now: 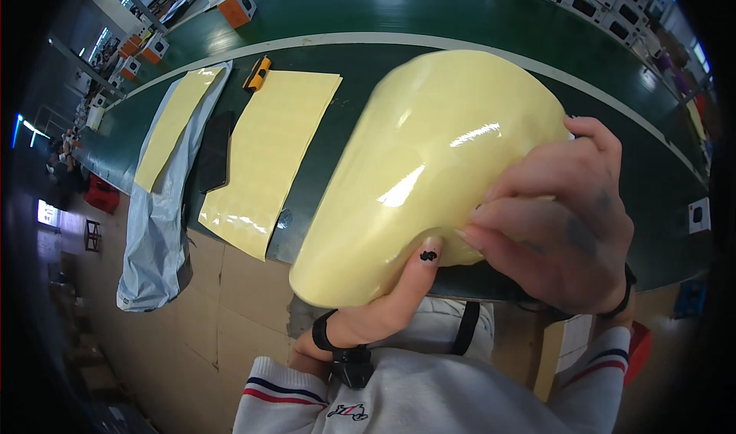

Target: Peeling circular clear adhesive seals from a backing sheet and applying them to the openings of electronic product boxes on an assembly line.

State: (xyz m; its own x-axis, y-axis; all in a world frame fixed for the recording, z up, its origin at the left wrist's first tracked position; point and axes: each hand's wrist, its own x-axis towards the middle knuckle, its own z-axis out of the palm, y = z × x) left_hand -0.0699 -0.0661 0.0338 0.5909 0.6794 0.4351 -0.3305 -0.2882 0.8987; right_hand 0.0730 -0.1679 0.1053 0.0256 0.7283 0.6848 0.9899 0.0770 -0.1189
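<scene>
A large glossy pale-yellow sheet (414, 150) is held up in front of me, bowed into a broad curve with light glinting off it. My left hand (391, 300) grips its near lower edge, thumb on top and the other fingers hidden beneath. At the sheet's right side, my right hand (563, 212) is closed in a pinch, thumb and forefinger together at the near edge. One of its other fingers reaches the sheet's far right edge. Left of the held sheet, more yellow sheets (272, 143) lie flat on the dark green table (326, 173).
A yellow-and-black cutter (257, 74) lies at the far end of the flat sheets. Beside them are a black flat object (216, 152) and a grey plastic bag (157, 231) with a yellow strip (176, 123) on it. The bag hangs over the table's near edge. Boxes (237, 7) stand farther back.
</scene>
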